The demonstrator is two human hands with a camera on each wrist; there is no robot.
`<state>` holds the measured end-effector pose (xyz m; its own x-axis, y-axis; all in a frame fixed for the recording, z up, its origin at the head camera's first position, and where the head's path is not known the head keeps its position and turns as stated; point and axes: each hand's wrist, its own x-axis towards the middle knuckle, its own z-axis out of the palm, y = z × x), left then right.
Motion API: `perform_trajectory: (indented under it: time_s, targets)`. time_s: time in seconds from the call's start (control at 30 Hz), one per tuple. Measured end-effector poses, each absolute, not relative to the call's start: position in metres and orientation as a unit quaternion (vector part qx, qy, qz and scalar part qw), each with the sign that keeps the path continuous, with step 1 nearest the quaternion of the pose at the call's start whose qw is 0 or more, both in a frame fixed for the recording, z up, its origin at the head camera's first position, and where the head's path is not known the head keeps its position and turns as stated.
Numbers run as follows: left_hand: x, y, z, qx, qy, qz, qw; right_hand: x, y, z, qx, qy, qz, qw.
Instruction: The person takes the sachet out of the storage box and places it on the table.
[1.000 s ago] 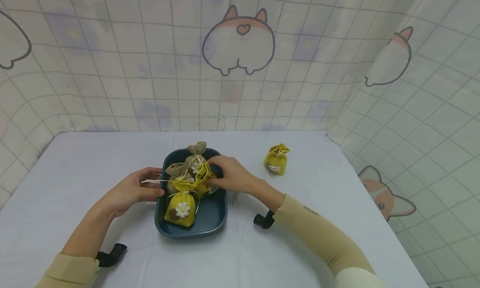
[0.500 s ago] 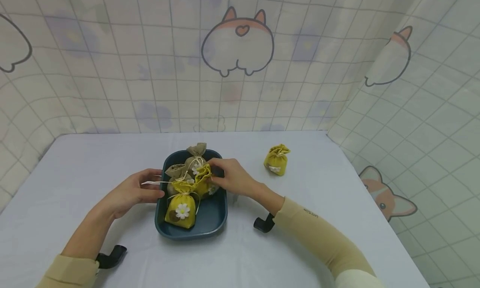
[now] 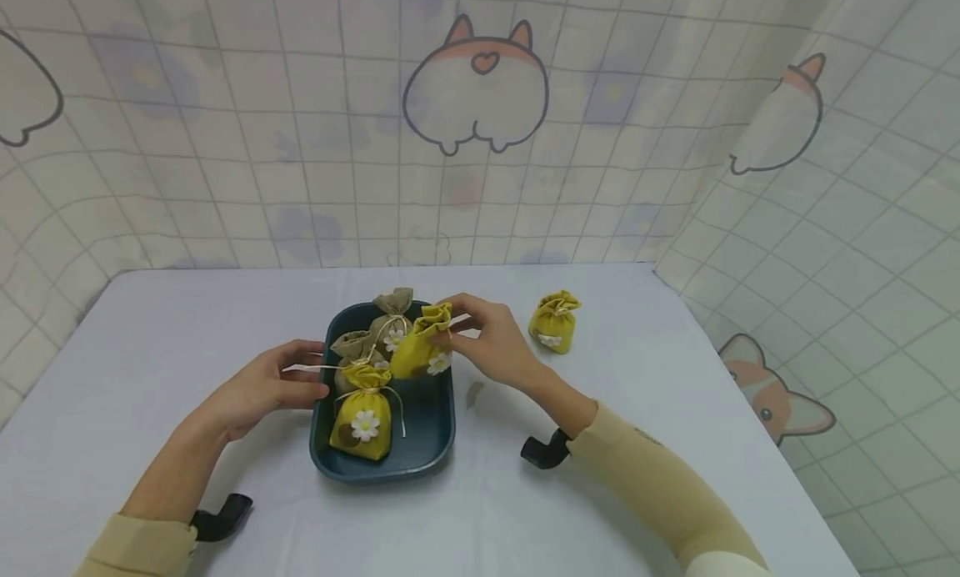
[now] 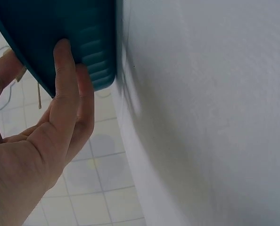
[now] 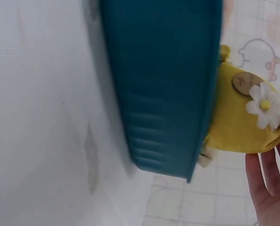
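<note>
In the head view, my right hand [image 3: 495, 341] pinches a yellow drawstring sachet [image 3: 415, 356] near its gathered top. The sachet is tilted over the right side of a dark teal basin [image 3: 416, 444]; the right wrist view shows its white flower and round tag above the rim. Another yellow sachet [image 3: 363, 423] stands at the basin's front left. Behind it are two beige sachets, one at the back [image 3: 392, 317] and one to the left [image 3: 352, 345]. My left hand [image 3: 262, 385] touches the basin's left outer wall, its fingers [image 4: 64, 80] fairly straight.
One more yellow sachet [image 3: 555, 321] stands on the white-covered table [image 3: 600, 377], right of the basin. Below each wrist is a black curved piece, one at the left [image 3: 223, 517] and one at the right [image 3: 545, 450]. A grid-patterned curtain [image 3: 480, 193] hangs behind and around the table.
My right hand has lifted the yellow sachet from among the others and moved it slightly up and to the right. The left hand has stayed at the basin's side.
</note>
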<state>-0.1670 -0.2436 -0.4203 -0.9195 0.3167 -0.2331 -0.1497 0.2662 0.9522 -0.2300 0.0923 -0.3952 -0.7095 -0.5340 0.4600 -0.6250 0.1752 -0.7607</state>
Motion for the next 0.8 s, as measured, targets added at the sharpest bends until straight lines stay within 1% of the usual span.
perform_trajectory:
  time_s: [0.37,0.6,0.8]
  targets:
    - [-0.17,-0.244,-0.42,0.054,0.775,0.6,0.189,-0.22,0.13,-0.371,0.34,-0.76,0.546,0.095]
    - [-0.167,-0.243,-0.419,0.051,0.773,0.602,0.193,-0.22,0.153,-0.378,0.303,-0.786,0.525,0.119]
    - [-0.166,-0.242,-0.419,0.05,0.771,0.604,0.194,-0.222,0.172,-0.388,0.27,-0.797,0.525,0.127]
